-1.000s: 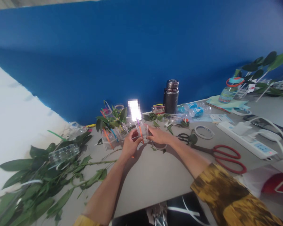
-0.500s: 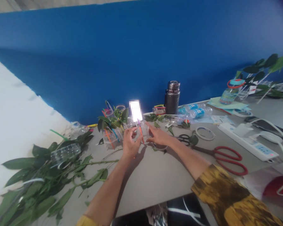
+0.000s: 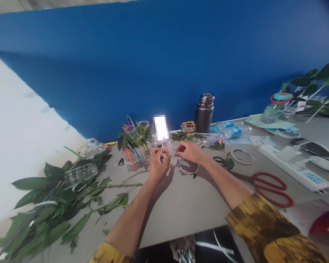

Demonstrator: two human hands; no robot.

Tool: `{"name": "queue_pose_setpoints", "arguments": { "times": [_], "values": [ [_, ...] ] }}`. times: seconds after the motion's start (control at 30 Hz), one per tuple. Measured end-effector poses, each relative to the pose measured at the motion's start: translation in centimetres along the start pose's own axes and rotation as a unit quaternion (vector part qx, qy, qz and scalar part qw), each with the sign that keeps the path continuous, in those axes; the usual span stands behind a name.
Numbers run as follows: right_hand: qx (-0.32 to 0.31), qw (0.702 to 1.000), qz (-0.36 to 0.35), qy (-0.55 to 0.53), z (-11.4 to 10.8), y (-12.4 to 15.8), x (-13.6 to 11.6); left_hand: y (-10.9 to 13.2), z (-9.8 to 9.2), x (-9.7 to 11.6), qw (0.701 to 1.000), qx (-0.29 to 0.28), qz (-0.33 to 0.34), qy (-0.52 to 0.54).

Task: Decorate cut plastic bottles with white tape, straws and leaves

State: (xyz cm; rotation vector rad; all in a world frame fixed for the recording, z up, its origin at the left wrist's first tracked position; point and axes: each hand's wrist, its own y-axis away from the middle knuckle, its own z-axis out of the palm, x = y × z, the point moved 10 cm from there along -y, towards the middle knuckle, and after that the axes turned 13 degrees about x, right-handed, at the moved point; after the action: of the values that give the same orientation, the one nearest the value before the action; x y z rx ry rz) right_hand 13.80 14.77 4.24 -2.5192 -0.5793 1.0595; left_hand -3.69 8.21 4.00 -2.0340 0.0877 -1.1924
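Left hand (image 3: 159,164) closed on the orange strip (image 3: 166,150) at the side of a clear cup (image 3: 174,161), mid-frame. Right hand (image 3: 190,151) curled, thumb and fingertips together just right of the cup; can't tell if it holds anything. White ring (image 3: 191,173) on the desk (image 3: 186,208) below right hand. Dark flask (image 3: 204,117) above it, red-handled scissors (image 3: 253,178) right of centre, leafy branches (image 3: 53,217) lower left

The left hand (image 3: 157,163) hides part of the orange strip (image 3: 166,150).
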Motion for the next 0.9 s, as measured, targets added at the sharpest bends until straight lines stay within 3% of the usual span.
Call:
{"name": "queue_pose_setpoints", "arguments": {
  "times": [0.43,0.9],
  "values": [
    [0.01,1.0,-0.009,0.006,0.5,0.5,-1.2,0.1,0.5,-0.2,0.999,-0.036,-0.029,0.024],
    [0.025,0.999,-0.012,0.026,1.1,0.9,-2.0,-0.4,0.0,-0.4,0.998,-0.025,-0.052,0.019]
  ]
}}
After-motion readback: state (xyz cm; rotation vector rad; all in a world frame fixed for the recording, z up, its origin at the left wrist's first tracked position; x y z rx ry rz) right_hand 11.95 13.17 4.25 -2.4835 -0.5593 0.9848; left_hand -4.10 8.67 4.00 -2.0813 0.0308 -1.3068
